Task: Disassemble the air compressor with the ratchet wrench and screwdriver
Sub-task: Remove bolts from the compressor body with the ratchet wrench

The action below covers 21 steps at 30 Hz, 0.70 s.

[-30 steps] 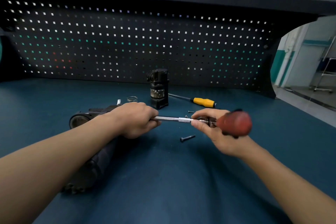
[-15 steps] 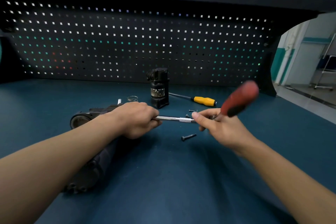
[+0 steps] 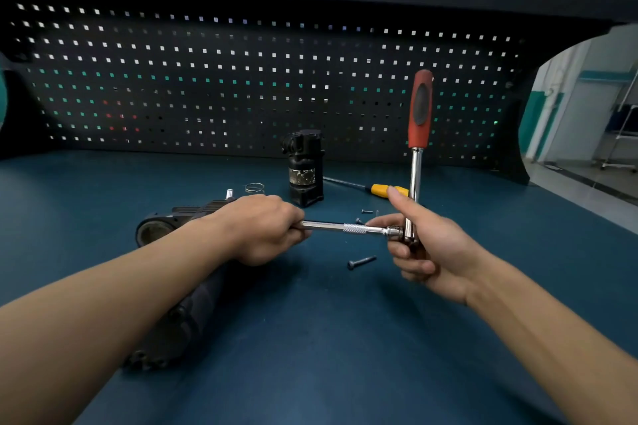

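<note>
At bench [image 3: 310, 355] centre, the left hand [image 3: 266, 228] is closed round one end of a steel extension bar [image 3: 348, 228], over the black air compressor [image 3: 157, 231], which lies toward 7 o'clock. At 3 o'clock of the bar, the right hand [image 3: 428, 252] grips the head of the ratchet wrench [image 3: 416, 166], fingers curled (red handle upright, pointing to 12 o'clock). The yellow-handled screwdriver [image 3: 383, 190] lies just beyond at 12 o'clock; a loose bolt [image 3: 360, 262] rests at 6 o'clock of the bar.

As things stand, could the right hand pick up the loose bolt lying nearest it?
Probably not yet: the right hand is gripping the ratchet wrench head. The bolt itself lies on bare mat close by, nothing covering it.
</note>
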Each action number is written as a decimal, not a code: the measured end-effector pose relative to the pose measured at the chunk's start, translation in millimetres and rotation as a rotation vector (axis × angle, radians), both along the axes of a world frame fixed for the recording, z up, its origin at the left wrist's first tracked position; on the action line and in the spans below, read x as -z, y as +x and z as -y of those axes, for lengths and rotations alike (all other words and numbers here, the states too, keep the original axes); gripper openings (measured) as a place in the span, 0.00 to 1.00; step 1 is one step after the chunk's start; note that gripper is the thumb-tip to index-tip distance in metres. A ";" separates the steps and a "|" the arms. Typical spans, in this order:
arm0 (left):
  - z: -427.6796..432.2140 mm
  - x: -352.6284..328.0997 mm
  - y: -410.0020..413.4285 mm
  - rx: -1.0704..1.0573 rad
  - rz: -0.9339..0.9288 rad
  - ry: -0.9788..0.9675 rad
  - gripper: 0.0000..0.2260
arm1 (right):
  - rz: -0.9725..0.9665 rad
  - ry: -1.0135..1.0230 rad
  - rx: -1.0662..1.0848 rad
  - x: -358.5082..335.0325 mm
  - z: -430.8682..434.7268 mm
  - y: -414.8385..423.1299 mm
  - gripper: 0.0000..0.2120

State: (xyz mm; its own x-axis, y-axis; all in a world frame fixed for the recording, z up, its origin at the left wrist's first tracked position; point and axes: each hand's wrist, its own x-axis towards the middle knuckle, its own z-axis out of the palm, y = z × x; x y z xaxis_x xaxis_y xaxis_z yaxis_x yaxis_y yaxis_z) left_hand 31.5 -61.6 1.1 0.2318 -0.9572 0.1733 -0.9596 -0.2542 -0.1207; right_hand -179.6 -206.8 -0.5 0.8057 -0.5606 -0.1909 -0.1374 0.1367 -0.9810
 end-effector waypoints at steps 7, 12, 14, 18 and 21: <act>0.1 -1.4 -1.4 -0.004 0.007 -0.003 0.15 | 0.019 0.056 -0.036 -1.0 3.4 -1.5 0.34; -0.9 -2.5 -2.7 -0.009 -0.008 0.009 0.16 | 0.074 0.125 -0.113 -4.3 7.2 -3.3 0.31; -0.9 -3.1 -3.1 -0.011 -0.013 0.012 0.16 | 0.089 0.152 -0.119 -4.0 8.1 -3.6 0.29; -1.5 -4.6 -4.8 -0.026 -0.034 0.015 0.16 | 0.131 0.137 -0.086 -3.2 8.9 -1.8 0.22; -1.7 -4.8 -5.1 -0.025 -0.043 0.016 0.16 | 0.163 0.095 -0.035 -0.2 7.7 0.7 0.22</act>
